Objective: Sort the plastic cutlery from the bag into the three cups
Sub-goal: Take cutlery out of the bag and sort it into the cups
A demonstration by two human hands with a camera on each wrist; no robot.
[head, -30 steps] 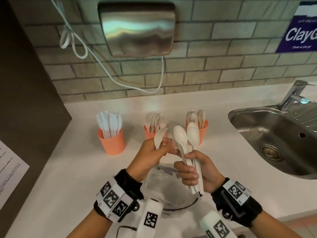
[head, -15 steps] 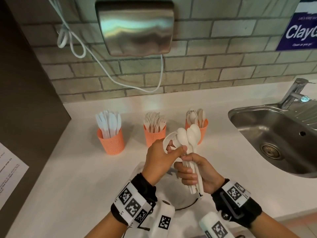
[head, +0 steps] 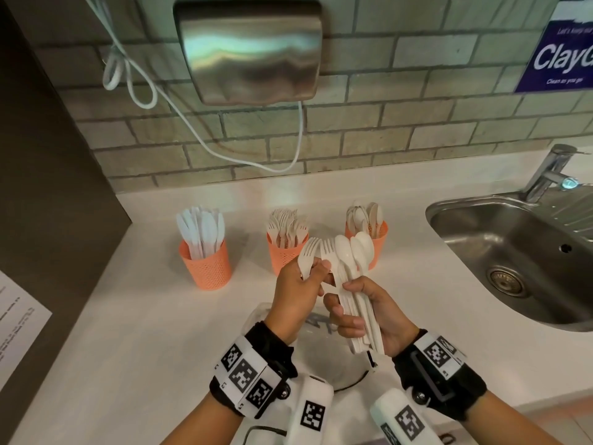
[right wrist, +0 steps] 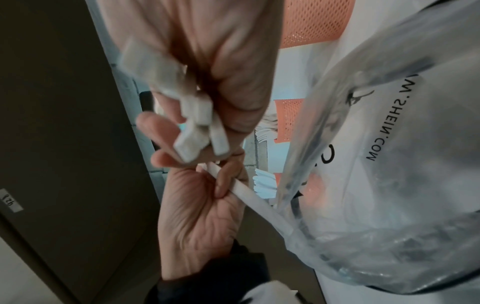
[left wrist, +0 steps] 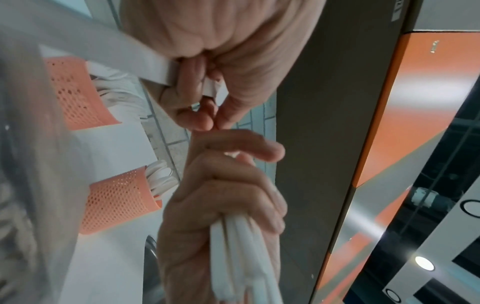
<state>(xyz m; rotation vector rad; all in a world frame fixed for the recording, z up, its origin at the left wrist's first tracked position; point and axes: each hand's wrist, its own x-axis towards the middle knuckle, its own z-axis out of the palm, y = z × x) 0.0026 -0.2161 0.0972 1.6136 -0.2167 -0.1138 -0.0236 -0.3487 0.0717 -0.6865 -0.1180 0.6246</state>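
Note:
My right hand (head: 369, 313) grips a bundle of white plastic cutlery (head: 354, 255) upright, with spoon bowls and a fork head fanned at the top. My left hand (head: 298, 284) holds one fork (head: 307, 256) and touches the bundle's left side. The wrist views show the bundle's handles (left wrist: 241, 257) in the right fist and the fork's handle (right wrist: 254, 197) in the left hand's curled fingers. Behind stand three orange cups: knives (head: 207, 268), forks (head: 284, 258), spoons (head: 380, 236). The clear bag (head: 324, 361) lies on the counter under my hands.
A steel sink (head: 513, 252) with a tap (head: 548, 168) is set in the counter at the right. A hand dryer (head: 250, 49) and its white cable (head: 192, 123) hang on the brick wall. A dark cabinet side (head: 48, 187) bounds the left.
My left hand, which held its fork apart, has moved right against the bundle. A second fork head now shows fanned out at the bundle's left.

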